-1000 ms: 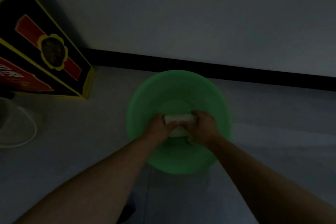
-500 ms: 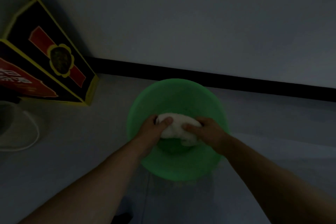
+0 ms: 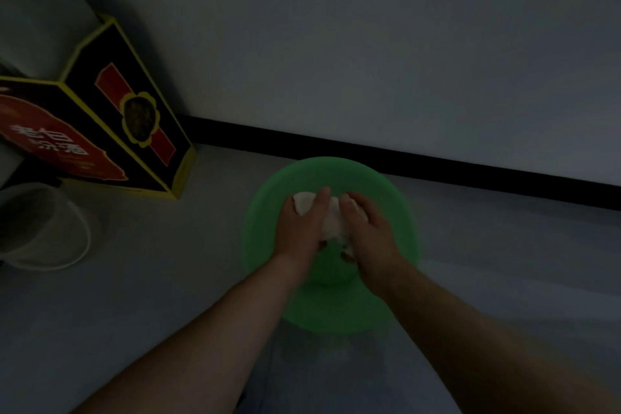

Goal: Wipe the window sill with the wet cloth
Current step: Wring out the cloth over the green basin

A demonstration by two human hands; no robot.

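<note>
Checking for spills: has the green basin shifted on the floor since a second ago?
No. The green basin keeps about the same gap to the box and the black skirting; only the camera moved.

Single head view; faces down, close above left hand (image 3: 299, 228), right hand (image 3: 369, 233)

Left hand (image 3: 298, 228) — right hand (image 3: 368, 236) (just beside)

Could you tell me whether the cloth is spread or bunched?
Bunched: left hand and right hand grip the cloth, wadded, over the basin.
</note>
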